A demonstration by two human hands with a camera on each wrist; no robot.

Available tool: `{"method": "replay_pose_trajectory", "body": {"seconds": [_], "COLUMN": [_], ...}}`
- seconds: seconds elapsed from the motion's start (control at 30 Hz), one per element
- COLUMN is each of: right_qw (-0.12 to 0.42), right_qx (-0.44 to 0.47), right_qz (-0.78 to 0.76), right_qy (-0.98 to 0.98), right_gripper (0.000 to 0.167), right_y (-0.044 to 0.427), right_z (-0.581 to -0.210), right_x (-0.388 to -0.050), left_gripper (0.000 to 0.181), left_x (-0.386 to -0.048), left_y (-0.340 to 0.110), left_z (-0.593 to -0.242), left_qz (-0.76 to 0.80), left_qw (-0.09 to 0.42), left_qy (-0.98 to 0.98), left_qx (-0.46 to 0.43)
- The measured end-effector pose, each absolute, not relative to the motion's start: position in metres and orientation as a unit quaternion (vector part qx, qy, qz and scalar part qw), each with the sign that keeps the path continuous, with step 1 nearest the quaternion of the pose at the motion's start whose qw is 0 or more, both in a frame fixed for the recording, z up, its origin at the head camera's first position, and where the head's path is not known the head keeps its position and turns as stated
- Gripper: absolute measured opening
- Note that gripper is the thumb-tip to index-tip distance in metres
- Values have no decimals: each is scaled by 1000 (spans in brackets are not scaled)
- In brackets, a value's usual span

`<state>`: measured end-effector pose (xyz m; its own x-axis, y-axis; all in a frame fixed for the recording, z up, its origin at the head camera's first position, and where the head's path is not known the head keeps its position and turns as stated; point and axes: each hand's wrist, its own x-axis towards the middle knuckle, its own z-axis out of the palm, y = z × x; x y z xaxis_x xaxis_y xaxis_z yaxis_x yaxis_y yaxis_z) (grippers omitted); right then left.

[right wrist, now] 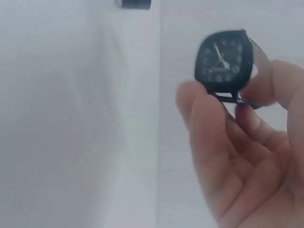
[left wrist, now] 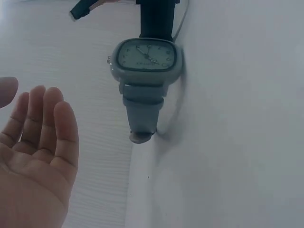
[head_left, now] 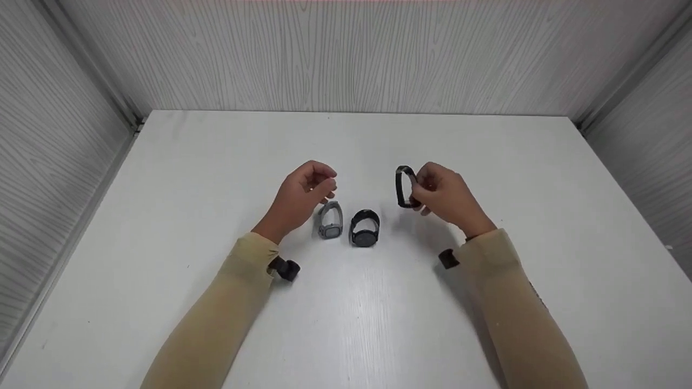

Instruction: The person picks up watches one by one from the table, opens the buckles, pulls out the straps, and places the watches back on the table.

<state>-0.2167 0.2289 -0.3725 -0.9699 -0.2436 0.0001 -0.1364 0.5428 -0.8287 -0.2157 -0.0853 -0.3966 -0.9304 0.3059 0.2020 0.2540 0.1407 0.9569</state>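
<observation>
Right of the round-dialled black watch (head_left: 365, 238), the right hand (head_left: 446, 195) pinches a squarish-faced black watch (right wrist: 224, 61) aloft, apparently a handling step needing a steady grip, while to its left the relaxed, empty left hand (head_left: 297, 195) hovers by a grey oblong-faced watch (head_left: 330, 232).

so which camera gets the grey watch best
The left wrist view: the grey watch is large there, its dial turned to the camera with markings visible. The head view shows it whole but small, near the left hand, its dial unreadable. The right wrist view does not appear to show it.
</observation>
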Motion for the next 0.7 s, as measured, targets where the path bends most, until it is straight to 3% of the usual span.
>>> {"method": "replay_pose_trajectory", "body": {"seconds": [0.2,0.37,0.7], "right_qw": [22,10,-23], "right_qx": [-142,-171,-244], "right_qz": [-464,-426,-407], "right_qy": [874,888,880], "right_gripper": [9,20,20], "right_y": [209,195,178], "right_z": [-359,-350,-338], "right_x": [-202,-190,-173], "left_gripper": [33,38,26], "left_x": [-203,-195,-182], "left_y": [-74,-66,-57], "left_z": [-384,-375,-358], "left_qz": [587,572,549], "left_qw": [22,26,-37], "left_qy": [777,783,792], "left_qx": [224,245,265]}}
